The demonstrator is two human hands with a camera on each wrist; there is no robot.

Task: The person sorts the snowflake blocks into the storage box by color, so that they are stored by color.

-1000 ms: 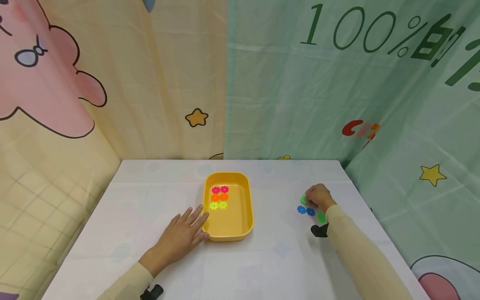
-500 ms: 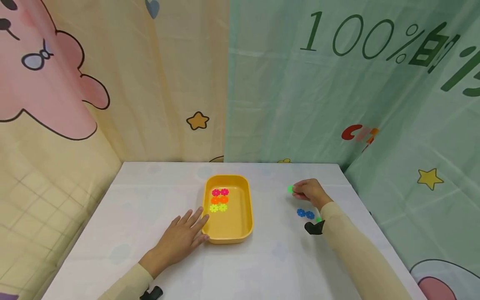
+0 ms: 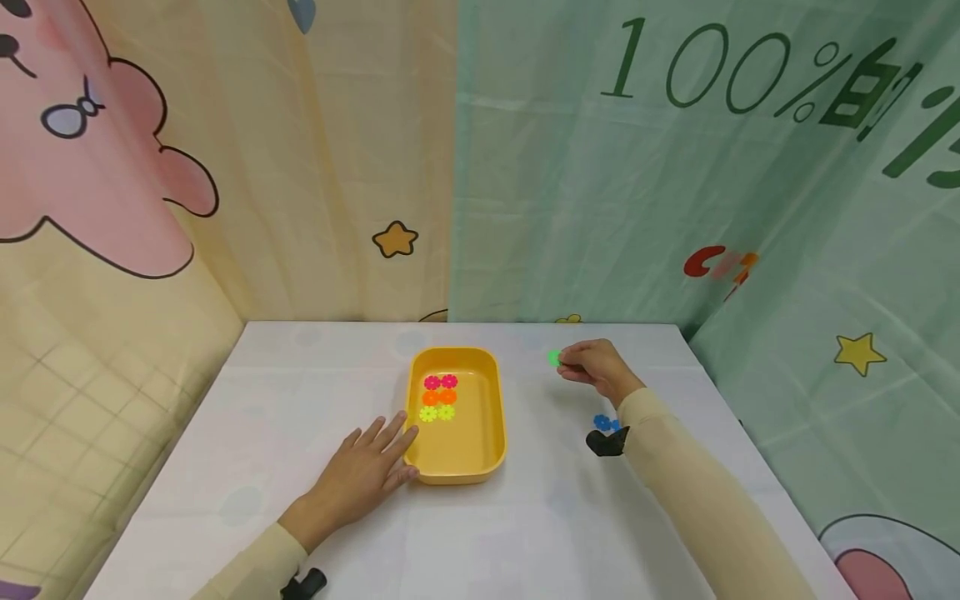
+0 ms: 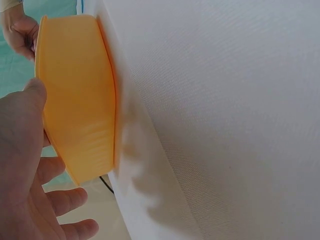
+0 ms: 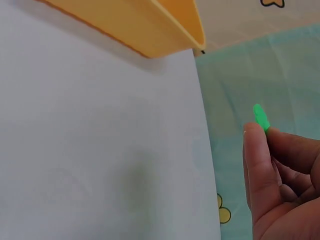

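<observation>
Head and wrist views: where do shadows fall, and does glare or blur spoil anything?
Head: soft shadow on the table beside the right sleeve, no strong glare or blur. Left wrist: fingerlike shadow on the table near the yellow tray, whose outline is clear. Right wrist: soft-edged dark patch on the table; green piece vivid, showing little surface detail.

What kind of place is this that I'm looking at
Possibly a small play corner or makeshift recording booth, judging by the cartoon-printed fabric walls behind and beside a white table, and the yellow tray holding bright flower-shaped pieces.
</observation>
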